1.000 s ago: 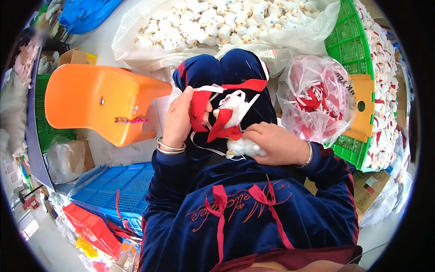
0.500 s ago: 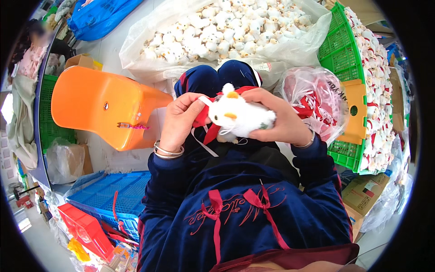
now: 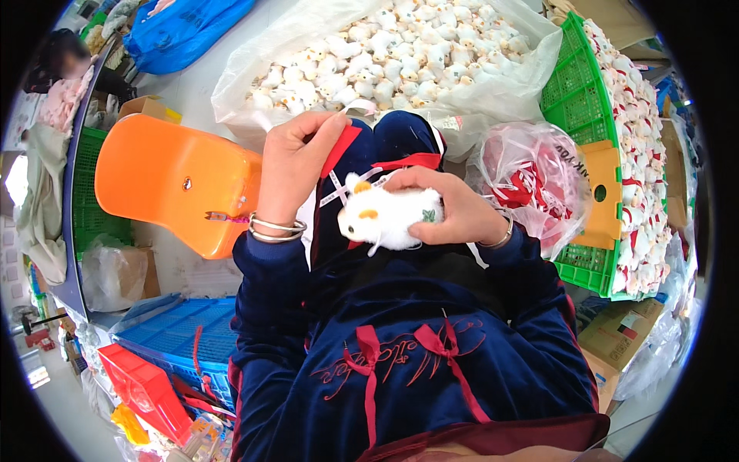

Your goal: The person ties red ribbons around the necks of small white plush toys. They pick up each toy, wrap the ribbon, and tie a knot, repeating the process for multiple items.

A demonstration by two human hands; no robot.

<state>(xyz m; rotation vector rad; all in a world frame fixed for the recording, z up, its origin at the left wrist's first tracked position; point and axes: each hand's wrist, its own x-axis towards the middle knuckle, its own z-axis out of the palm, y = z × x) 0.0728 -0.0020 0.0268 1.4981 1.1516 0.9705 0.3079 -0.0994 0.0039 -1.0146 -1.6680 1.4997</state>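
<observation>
In my right hand (image 3: 459, 206) is a small white plush animal (image 3: 389, 222) with orange ears, a dark eye and a small green mark on its side. Fingers and thumb wrap its body over my lap. My left hand (image 3: 295, 158) is raised to the left of the toy, its thumb and fingers pinching a red cloth piece (image 3: 339, 152) that has a white ribbon (image 3: 360, 107). More red cloth (image 3: 412, 162) and white ribbons (image 3: 332, 190) lie across my knees, partly hidden behind the toy and my right hand.
Ahead, a large clear bag (image 3: 239, 88) holds a heap of white plush toys. A plastic bag of red pieces (image 3: 531, 185) stands at my right beside green crates (image 3: 573, 85) with more toys. Left are an orange chair (image 3: 150, 173), a blue crate (image 3: 185, 331) and a person (image 3: 65, 65).
My left hand has drawn away from the toy, up and left, with the red cloth pinched in it. The toy, still in my right hand, has shifted slightly left and down.
</observation>
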